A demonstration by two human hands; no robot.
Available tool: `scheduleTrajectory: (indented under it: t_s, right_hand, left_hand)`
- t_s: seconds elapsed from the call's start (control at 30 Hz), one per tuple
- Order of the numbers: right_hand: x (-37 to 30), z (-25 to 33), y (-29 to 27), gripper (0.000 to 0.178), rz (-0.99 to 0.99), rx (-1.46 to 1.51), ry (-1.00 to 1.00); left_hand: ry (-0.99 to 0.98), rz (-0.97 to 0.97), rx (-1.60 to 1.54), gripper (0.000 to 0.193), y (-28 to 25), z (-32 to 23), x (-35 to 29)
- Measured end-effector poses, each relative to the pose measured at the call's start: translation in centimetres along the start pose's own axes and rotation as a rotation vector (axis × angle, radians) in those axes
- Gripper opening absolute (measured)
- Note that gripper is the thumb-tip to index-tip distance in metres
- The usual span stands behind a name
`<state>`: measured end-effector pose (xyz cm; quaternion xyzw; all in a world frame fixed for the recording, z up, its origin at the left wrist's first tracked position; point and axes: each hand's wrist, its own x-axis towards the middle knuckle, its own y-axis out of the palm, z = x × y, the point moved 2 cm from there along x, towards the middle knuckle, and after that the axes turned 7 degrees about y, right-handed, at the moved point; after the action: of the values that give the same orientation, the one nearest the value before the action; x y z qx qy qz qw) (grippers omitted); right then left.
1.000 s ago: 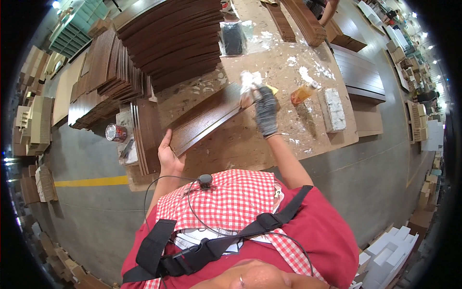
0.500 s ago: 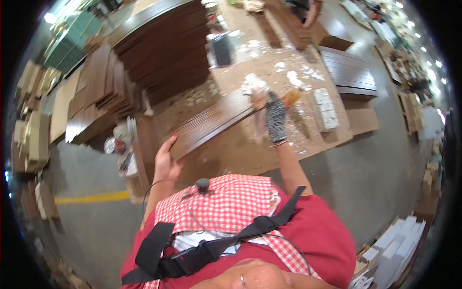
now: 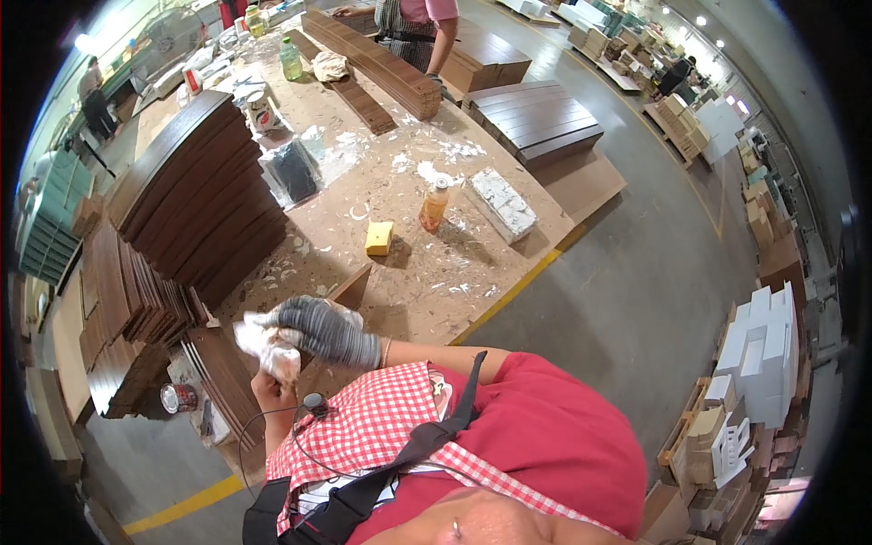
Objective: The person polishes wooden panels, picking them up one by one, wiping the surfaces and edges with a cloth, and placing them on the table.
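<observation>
My right hand (image 3: 327, 331), in a grey striped knit glove, is closed on a crumpled white cloth (image 3: 259, 338). Just below the cloth is my bare left hand (image 3: 270, 391), its fingers bent and partly covered. It appears closed round the near end of a brown wooden board (image 3: 352, 288). The board's far end shows past the glove, tilted over the table; my hands and the cloth hide most of it. Beyond it on the table stand a yellow block (image 3: 380, 239) and a bottle of orange liquid (image 3: 434, 205).
Stacked brown boards (image 3: 195, 195) rise at the left of the worktable (image 3: 427, 291). A white-smeared block (image 3: 502, 205) lies near its right edge. Further off are a dark pad (image 3: 292, 171), a green bottle (image 3: 290, 59) and a co-worker (image 3: 418, 32). A can (image 3: 178, 398) stands lower left.
The view has swung, so the table's far end and the co-worker show more. My right hand has come from the board's far end to beside my left hand, with the cloth.
</observation>
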<state>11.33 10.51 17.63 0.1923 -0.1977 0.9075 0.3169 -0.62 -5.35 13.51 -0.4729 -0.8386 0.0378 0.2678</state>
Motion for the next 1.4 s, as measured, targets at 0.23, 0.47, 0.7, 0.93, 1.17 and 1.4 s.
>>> scheduleTrajectory:
  t_s: [0.23, 0.47, 0.7, 0.93, 1.17, 1.4]
  right_hand:
    - [-3.4, -8.2, -2.1, 0.031, -0.141, -0.401, -0.020]
    - [-5.3, -16.5, -8.5, 0.023, -0.160, -0.291, 0.326]
    - [-9.5, -15.3, -13.4, 0.030, -0.400, -0.653, 0.176]
    - [-10.4, -15.1, -19.2, 0.028, -0.141, -0.989, 0.507]
    - [1.6, -7.7, -12.2, 0.026, -0.061, -0.694, 0.127]
    - [6.9, 1.1, 6.1, 0.030, 0.458, -0.199, -0.088]
  left_hand:
    - [0.076, 0.087, 0.134, 0.037, 0.8, -2.5, 2.4]
    - [-0.031, 0.102, 0.024, 0.023, 0.1, -3.7, 3.1]
    - [-0.308, -0.404, -0.356, 0.024, -0.3, 0.7, -2.8]
    - [-0.653, -0.744, -0.507, 0.037, 3.2, 6.7, -12.2]
    - [-0.711, -0.888, -0.313, 0.044, 4.5, 6.4, -14.7]
    - [-0.733, -0.813, 0.005, 0.059, 6.3, 10.1, -16.8]
